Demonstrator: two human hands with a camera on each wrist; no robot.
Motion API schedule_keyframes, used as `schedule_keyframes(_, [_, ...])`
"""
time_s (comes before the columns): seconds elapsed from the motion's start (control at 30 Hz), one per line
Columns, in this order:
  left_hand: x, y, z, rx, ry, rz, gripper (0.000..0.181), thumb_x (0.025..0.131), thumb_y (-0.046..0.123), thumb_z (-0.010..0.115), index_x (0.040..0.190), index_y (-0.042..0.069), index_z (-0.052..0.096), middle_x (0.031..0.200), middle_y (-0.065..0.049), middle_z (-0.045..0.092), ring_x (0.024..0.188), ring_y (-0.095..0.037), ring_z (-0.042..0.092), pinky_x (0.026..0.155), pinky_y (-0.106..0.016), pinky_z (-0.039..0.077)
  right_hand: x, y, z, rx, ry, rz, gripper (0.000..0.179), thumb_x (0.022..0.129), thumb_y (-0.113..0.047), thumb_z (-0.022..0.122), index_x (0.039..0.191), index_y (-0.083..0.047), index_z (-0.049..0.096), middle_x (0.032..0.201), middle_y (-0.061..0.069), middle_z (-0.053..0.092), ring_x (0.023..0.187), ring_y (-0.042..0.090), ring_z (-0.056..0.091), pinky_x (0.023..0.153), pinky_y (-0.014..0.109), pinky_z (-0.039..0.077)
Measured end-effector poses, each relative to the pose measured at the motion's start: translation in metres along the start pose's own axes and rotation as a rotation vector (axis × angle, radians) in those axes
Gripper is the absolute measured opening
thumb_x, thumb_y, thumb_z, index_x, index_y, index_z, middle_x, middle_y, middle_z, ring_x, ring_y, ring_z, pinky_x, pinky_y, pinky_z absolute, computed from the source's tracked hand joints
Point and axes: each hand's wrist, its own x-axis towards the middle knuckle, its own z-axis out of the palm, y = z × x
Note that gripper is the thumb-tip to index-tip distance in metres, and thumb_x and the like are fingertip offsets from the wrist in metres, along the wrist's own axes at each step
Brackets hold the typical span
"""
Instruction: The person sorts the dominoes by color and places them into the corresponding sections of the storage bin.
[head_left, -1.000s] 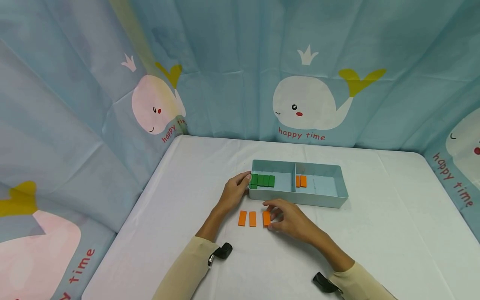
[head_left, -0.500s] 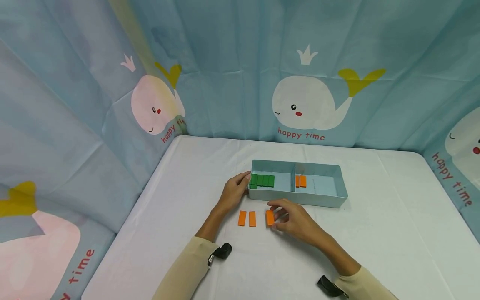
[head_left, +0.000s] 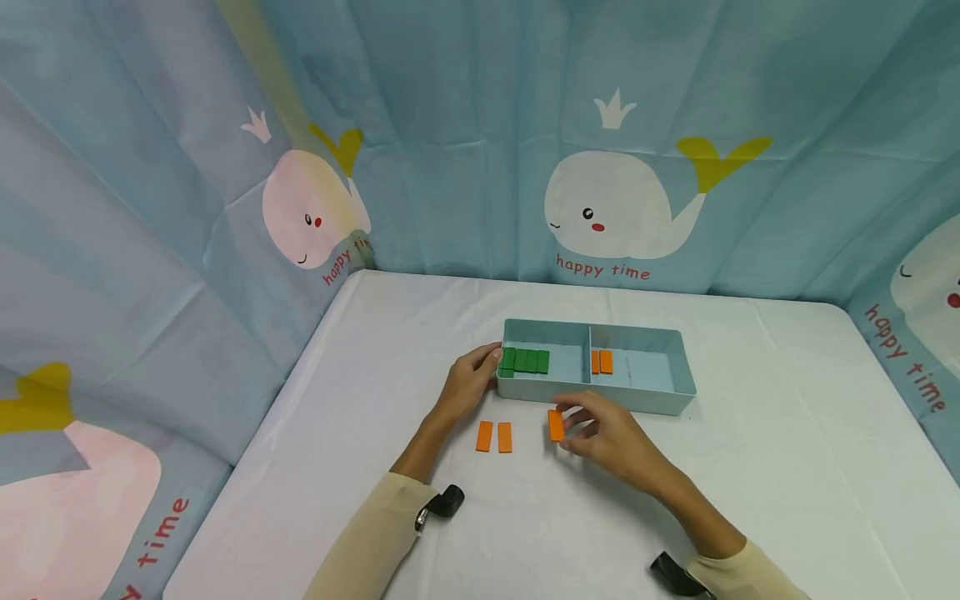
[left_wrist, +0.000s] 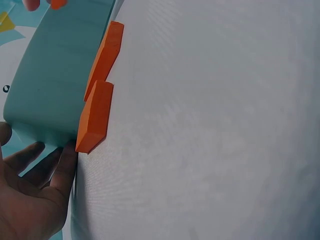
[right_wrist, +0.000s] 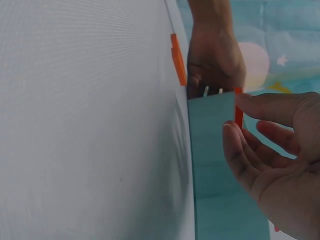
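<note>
My right hand (head_left: 611,433) pinches an orange domino block (head_left: 556,425) between thumb and fingertips, above the table just in front of the tray. In the right wrist view the same domino block (right_wrist: 239,111) stands on edge in the pinch. Two more orange domino blocks (head_left: 484,437) lie side by side on the cloth to the left. My left hand (head_left: 467,385) touches the left end of the blue-green divided tray (head_left: 600,398); in the left wrist view its fingers (left_wrist: 64,172) reach out against that end wall.
Green domino blocks (head_left: 531,361) lie in the tray's left compartment, several of them. Two orange domino blocks (head_left: 606,362) sit against the divider in the right compartment. A white cloth (head_left: 780,450) covers the table; a whale-print curtain (head_left: 450,192) hangs behind and at the sides.
The right hand has carried its orange domino block to the right and up toward the tray, away from the two on the cloth. The left hand and the tray stay put.
</note>
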Motion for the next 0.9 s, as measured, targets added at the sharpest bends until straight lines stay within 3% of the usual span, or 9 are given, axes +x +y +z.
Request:
schedule_keyframes(0.63, [0.000, -0.001, -0.001, 0.005, 0.000, -0.013, 0.058, 0.113, 0.045, 0.050, 0.157, 0.007, 0.051, 0.156, -0.010, 0.056, 0.138, -0.024, 0.059, 0.104, -0.038, 0.060, -0.010, -0.003, -0.034, -0.057, 0.116, 0.010, 0.053, 0.091, -0.005, 0.083, 0.141, -0.011, 0.065, 0.135, 0.003, 0.068, 0.109, 0.020, 0.071, 0.087, 0.025, 0.062])
schedule_keyframes(0.9, [0.000, -0.001, -0.001, 0.006, 0.002, 0.001, 0.059, 0.113, 0.047, 0.050, 0.157, 0.007, 0.052, 0.157, -0.012, 0.056, 0.140, -0.027, 0.058, 0.105, -0.042, 0.059, -0.010, -0.004, -0.050, -0.066, 0.154, -0.032, 0.055, 0.090, 0.000, 0.082, 0.142, -0.009, 0.064, 0.134, 0.006, 0.069, 0.110, 0.022, 0.070, 0.087, 0.023, 0.062])
